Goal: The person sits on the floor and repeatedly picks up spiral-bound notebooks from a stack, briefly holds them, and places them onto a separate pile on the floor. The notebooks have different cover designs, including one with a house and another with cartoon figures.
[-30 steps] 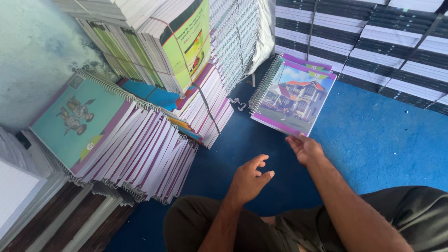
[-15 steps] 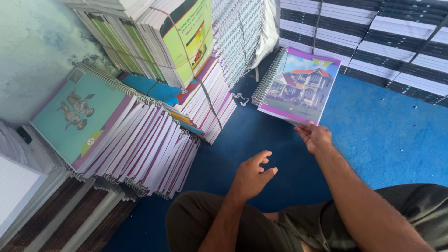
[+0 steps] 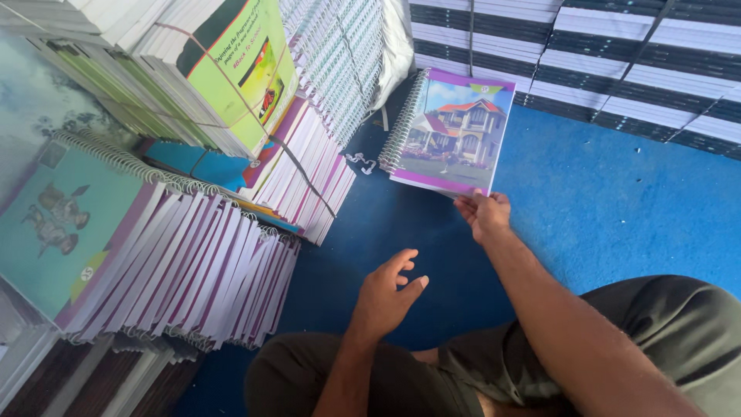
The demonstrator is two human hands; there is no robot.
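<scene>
My right hand [image 3: 483, 213] grips the near edge of a spiral-bound notebook [image 3: 454, 131] with a purple border and a picture of a house on its cover. The notebook is held above the blue floor, its wire spine toward the left. My left hand [image 3: 388, 294] hovers lower, fingers apart, holding nothing, over the blue floor [image 3: 617, 201] in front of my knees.
A slanted stack of purple-edged spiral notebooks [image 3: 177, 270] with a teal cover on top lies at the left. Tied bundles with green covers [image 3: 231, 69] and spiral-bound stacks [image 3: 340, 54] rise behind. Dark-and-white stacked books [image 3: 602, 54] line the back right.
My right hand has carried the house notebook away from me and slightly left, toward the stacks. My left hand has stayed about where it was, still open.
</scene>
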